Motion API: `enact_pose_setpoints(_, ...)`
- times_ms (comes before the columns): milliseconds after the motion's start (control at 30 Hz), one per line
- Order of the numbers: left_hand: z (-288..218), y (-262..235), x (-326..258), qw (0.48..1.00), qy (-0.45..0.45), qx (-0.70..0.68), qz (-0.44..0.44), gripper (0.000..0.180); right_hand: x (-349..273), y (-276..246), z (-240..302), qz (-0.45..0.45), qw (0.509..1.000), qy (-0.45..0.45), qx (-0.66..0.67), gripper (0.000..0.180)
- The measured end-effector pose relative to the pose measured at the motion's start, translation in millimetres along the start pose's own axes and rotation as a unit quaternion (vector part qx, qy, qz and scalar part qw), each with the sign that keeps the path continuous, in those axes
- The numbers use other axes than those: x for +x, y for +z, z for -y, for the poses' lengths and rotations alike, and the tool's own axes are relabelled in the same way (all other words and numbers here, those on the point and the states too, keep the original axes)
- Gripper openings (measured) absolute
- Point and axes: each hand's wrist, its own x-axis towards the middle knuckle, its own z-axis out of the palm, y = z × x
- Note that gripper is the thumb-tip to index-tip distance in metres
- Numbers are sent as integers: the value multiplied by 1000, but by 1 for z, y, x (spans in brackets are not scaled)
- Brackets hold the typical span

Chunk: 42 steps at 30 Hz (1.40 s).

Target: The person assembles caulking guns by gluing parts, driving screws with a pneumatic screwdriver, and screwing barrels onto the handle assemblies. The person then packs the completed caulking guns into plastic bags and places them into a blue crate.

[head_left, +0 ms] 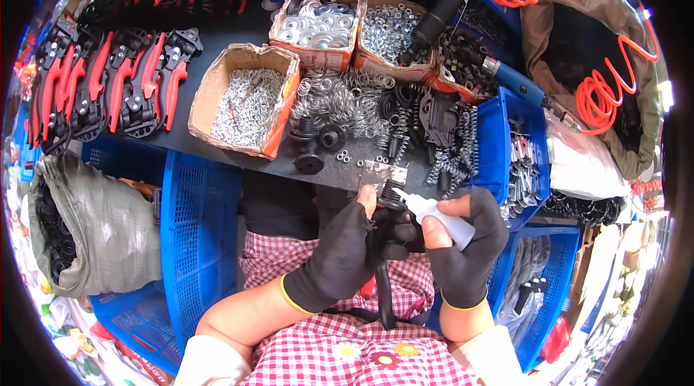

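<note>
Right hand (466,241) closed round white bottle (441,216), long axis slanting far-left, nozzle touching black tool (387,241) gripped upright in closed left hand (340,252) just beside it, near bench (217,147) edge; left hand nearer tool.

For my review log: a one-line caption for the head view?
Gloved left hand holds a black tool while right hand tips a white bottle onto it.

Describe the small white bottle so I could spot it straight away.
Start at the dark workbench and drop to its near edge, where two black-gloved hands meet. The right hand holds the white squeeze bottle, the only white, smooth thing among the black and metal parts.
</note>
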Motion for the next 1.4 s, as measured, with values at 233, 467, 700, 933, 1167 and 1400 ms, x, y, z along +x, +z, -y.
enact_pose_setpoints(233,3,-3,2,1000,0,-1,7,49,-2,-3,2,-10,998,56,24,20)
enact_pose_setpoints(467,2,-5,5,998,-30,-52,-32,55,-3,-1,-5,-72,977,156,124,24)
enact_pose_setpoints(700,-6,-23,-1,985,-57,-154,45,62,-5,3,-68,-55,909,260,320,30)
enact_pose_setpoints(933,-18,-23,-18,960,125,237,-86,43,-11,29,-127,49,987,58,-144,43)
enact_pose_setpoints(1167,-24,-22,-12,561,355,748,25,55,26,9,-77,107,972,116,-171,45)
enact_pose_setpoints(1400,-11,-19,9,413,416,801,119,48,196,-103,-139,121,842,-22,-525,45)
